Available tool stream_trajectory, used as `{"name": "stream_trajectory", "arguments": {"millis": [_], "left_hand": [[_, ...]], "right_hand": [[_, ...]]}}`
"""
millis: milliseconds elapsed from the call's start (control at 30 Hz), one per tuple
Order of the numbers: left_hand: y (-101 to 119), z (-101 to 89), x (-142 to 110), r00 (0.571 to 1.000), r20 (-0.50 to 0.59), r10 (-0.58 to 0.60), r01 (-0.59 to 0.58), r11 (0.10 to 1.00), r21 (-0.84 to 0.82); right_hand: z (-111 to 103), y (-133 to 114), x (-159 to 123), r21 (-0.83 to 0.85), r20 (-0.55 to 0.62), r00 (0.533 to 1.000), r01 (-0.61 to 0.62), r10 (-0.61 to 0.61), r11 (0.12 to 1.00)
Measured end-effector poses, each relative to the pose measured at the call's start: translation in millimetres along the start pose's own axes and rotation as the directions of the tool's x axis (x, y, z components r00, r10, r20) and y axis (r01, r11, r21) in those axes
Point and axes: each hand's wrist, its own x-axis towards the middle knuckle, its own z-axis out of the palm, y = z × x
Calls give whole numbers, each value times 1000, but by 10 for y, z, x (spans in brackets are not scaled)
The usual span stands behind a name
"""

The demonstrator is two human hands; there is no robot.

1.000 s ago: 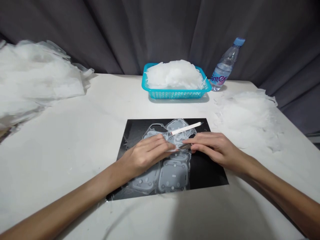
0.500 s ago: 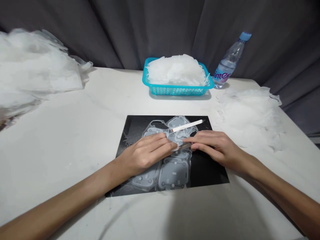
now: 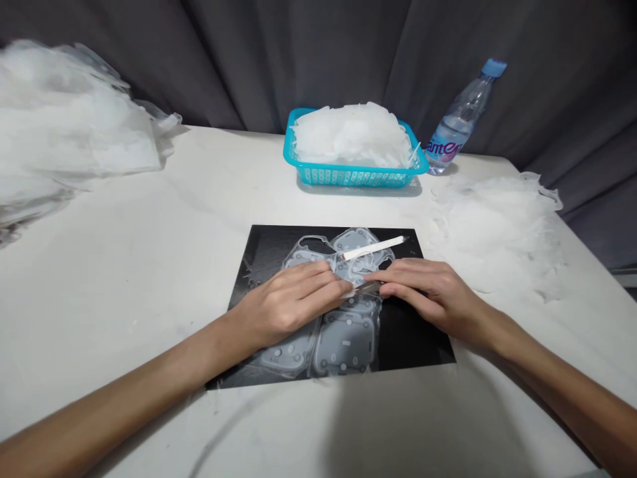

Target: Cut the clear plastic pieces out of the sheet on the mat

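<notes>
A black board (image 3: 415,338) lies on the table with several translucent plastic pieces (image 3: 346,343) on it, rounded and marked with small holes. My left hand (image 3: 293,295) rests over the upper pieces, its fingers together and closed on a small clear plastic piece (image 3: 350,292) at the fingertips. Between the thumb and index finger of my right hand (image 3: 423,285) is a slim metal tool that looks like tweezers (image 3: 368,287). Its tip meets the plastic by my left fingertips, where the exact contact is hidden. A white pen-shaped tool (image 3: 373,247) with a dark tip lies just above both hands.
Behind the board stands a blue basket (image 3: 355,176) heaped with translucent pieces (image 3: 353,136). A tilted-looking water bottle (image 3: 455,129) is beside it. One loose plastic pile (image 3: 497,232) lies at right, a larger pile (image 3: 70,119) at far left. Dark curtains (image 3: 239,53) hang behind the table.
The view has shifted slightly, so the basket and left pile appear a little higher. Both hands keep nearly the same place and grip; the metal tool is barely turned.
</notes>
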Motion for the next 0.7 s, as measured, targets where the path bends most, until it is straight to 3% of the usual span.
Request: {"name": "stream_trajectory", "arguments": {"millis": [400,567,700], "left_hand": [[7,11,19,999,-33,6,-5,1000,23],[-6,12,34,999,-34,8,-8,1000,0],[-2,2,56,1000,-29,2,-3,1000,-11]], "right_hand": [[4,-44,-2,-116,-53,995,81,-88,990],[-46,-29,-8,-91,-98,994,31,-40,995],[-91,-21,-5,-59,-39,999,-4,2,998]]}}
